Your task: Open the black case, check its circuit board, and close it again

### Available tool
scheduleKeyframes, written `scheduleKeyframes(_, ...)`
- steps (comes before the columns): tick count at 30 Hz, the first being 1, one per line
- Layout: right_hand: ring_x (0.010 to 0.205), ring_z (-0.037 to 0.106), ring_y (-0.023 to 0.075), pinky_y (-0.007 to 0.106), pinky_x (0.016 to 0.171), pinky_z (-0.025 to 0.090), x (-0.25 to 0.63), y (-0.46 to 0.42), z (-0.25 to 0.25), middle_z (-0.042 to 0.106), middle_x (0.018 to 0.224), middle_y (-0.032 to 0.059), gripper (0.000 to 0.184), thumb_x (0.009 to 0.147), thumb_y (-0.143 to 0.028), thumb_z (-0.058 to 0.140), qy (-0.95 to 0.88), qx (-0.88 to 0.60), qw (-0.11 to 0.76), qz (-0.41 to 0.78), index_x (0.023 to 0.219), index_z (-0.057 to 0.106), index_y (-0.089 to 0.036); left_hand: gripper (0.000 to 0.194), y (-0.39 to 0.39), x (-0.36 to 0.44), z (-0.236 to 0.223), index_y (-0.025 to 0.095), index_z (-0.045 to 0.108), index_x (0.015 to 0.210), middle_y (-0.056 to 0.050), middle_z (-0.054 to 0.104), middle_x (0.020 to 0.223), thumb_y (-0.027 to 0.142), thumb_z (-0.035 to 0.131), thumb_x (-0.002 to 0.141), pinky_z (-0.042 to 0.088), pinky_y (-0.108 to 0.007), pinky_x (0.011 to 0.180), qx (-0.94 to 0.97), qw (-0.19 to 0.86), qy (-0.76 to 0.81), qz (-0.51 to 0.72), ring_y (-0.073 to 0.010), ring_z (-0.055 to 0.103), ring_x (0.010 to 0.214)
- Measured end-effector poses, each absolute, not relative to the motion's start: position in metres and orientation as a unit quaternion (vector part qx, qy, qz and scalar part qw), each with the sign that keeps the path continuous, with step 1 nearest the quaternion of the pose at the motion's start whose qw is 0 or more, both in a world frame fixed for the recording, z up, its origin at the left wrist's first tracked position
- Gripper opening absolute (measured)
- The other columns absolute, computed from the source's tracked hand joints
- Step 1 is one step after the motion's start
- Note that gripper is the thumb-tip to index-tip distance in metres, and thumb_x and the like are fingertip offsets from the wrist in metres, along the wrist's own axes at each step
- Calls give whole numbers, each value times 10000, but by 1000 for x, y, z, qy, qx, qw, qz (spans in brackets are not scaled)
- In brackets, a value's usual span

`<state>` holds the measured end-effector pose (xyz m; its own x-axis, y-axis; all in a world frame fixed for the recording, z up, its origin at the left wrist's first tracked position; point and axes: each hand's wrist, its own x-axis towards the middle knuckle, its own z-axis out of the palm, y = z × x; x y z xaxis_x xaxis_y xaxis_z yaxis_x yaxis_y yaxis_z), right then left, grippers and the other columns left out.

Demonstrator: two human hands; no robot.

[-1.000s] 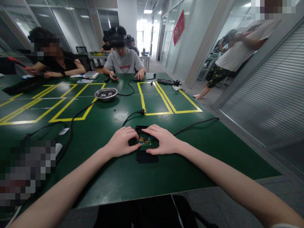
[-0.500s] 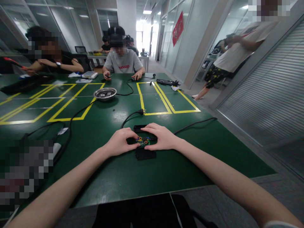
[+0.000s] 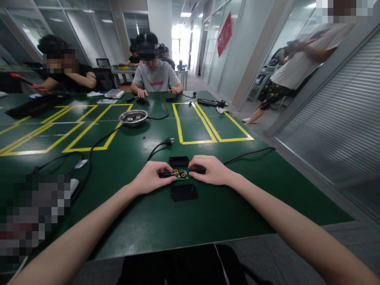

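A small green circuit board [image 3: 182,174] with copper-coloured ring coils and blue and yellow wires lies between my hands. My left hand [image 3: 152,176] pinches the board's left end, where a dark cable shows under the fingers. At the other end, the thumb and fingers of my right hand [image 3: 211,169] close around the black cable [image 3: 201,169] that joins the board. One black plastic case half [image 3: 178,161] lies just beyond the board, its hollow side up. The other case half [image 3: 184,192] rests on the near side, apart from both hands.
A black power plug [image 3: 169,141] lies beyond my left hand on the green table [image 3: 154,225]. Farther off stands a metal bowl [image 3: 133,117] with metal parts inside. Yellow tape [image 3: 200,141] marks rectangles. Across the table sits a person [image 3: 154,77] handling dark parts.
My right hand has shifted right from the board onto the cable, uncovering more of the board and the far case half. The plug has moved slightly left.
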<state>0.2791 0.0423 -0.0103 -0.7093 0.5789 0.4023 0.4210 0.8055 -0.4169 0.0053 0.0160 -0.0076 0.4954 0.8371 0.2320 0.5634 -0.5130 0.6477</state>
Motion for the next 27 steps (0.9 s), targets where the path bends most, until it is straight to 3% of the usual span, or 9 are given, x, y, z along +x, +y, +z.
scheduleKeyframes(5, 611, 561, 130, 256, 598, 442, 283, 40, -7, 646, 703, 2, 155, 934, -310, 662, -878, -294, 261, 272, 894, 720, -172, 327, 15, 5, -2, 142, 769, 907, 23, 608, 603, 461, 764, 837, 330, -216, 496, 777, 357, 438, 278, -105, 463, 534)
scheduleKeyframes(11, 609, 577, 116, 235, 572, 462, 282, 32, -3, 677, 704, 19, 265, 864, -393, 768, -821, -257, 216, 462, 822, 746, -133, 278, 12, 2, 7, 152, 756, 851, -39, 751, 874, 398, 847, 760, 429, -227, 596, 775, 462, 383, 199, -118, 557, 660)
scheduleKeyframes(16, 594, 566, 98, 217, 555, 458, 281, 31, -6, 684, 715, 17, 292, 844, -412, 795, -813, -235, 190, 498, 783, 744, -131, 225, 6, 4, 7, 156, 718, 809, -43, 769, 958, 343, 836, 766, 449, -239, 635, 789, 458, 362, 191, -124, 572, 702)
scheduleKeyframes(21, 580, 559, 92, 209, 540, 445, 283, 33, -8, 661, 676, -1, 287, 833, -406, 808, -816, -243, 180, 493, 769, 744, -133, 369, 2, 6, 3, 156, 695, 860, -19, 722, 884, 447, 877, 725, 454, -234, 625, 793, 459, 353, 186, -128, 580, 694)
scheduleKeyframes(24, 594, 582, 97, 213, 555, 470, 285, 34, -8, 678, 697, 6, 306, 822, -425, 817, -809, -245, 172, 505, 767, 743, -133, 440, -1, 9, 4, 167, 673, 858, -1, 692, 842, 494, 908, 682, 452, -235, 633, 821, 415, 339, 197, -138, 586, 709)
scheduleKeyframes(27, 605, 599, 102, 215, 564, 485, 287, 35, -7, 688, 713, 13, 326, 814, -442, 825, -804, -241, 164, 518, 762, 742, -131, 347, -4, 13, 5, 176, 633, 801, -14, 699, 865, 436, 858, 750, 450, -239, 641, 852, 359, 322, 205, -142, 594, 723)
